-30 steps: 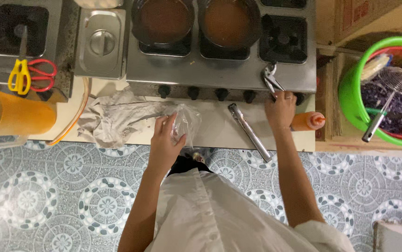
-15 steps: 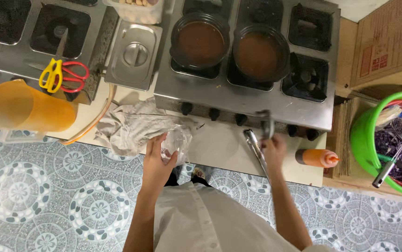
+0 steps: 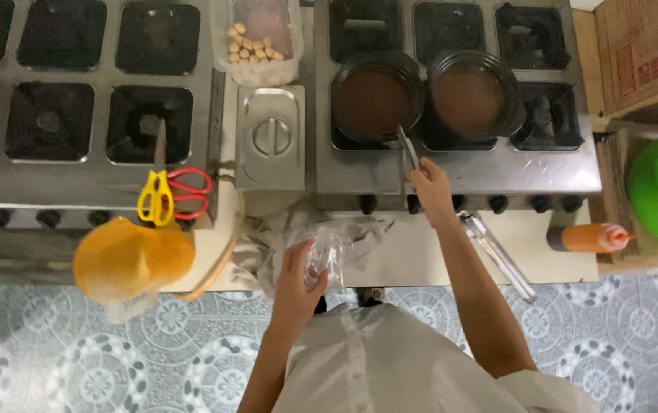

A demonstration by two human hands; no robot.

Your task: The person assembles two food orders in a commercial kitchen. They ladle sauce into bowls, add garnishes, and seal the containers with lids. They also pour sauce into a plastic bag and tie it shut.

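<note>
My left hand (image 3: 299, 278) holds a clear plastic bag (image 3: 330, 256) at the front edge of the counter, beside a crumpled grey cloth (image 3: 287, 229). My right hand (image 3: 431, 189) reaches over the stove and grips a metal utensil (image 3: 407, 149) whose tip rests at the rim of the left pot (image 3: 375, 95) of brown liquid. A second pot (image 3: 470, 92) of brown liquid stands right beside it.
Metal tongs (image 3: 497, 256) and an orange squeeze bottle (image 3: 590, 238) lie on the counter at right. A green bucket (image 3: 652, 183) stands far right. A lidded steel container (image 3: 270, 138), scissors (image 3: 170, 195) and an orange jug (image 3: 131, 260) sit at left.
My right hand has lifted from the counter by the tongs up to the left pot with the utensil. My view has shifted, and the left hand still holds the bag.
</note>
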